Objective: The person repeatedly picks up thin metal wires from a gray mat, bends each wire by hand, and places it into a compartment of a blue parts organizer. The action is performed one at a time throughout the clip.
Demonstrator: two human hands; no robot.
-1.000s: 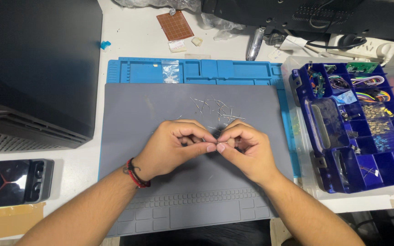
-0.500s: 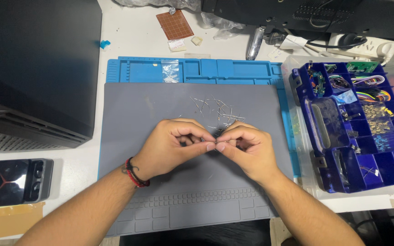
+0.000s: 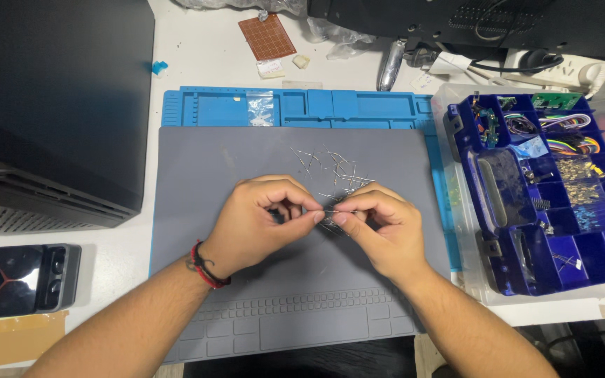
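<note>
A thin wire part is pinched between both hands above the middle of a grey mat. The left hand is curled, its grip closed on the left end of the part with thumb and forefinger; a red and black band is worn on its wrist. The right hand is held just beside it at 3 o'clock, its grip likewise closed on the right end, so that the fingertips of the two hands nearly meet.

A loose heap of similar wire parts is seen on the mat at 12 o'clock from the hands, close to the knuckles. Behind the grey mat, at its far edge, a blue tray mat with small compartments is laid, and a small clear bag is set on it.

At 3 o'clock, a blue parts box with many compartments is placed on the white surface; coloured wires and small pieces are held in it. At 9 o'clock a large black case is found, and below it, at 8 o'clock, a small dark device. A brown perforated board is laid at 12 o'clock, well apart from the hands.
</note>
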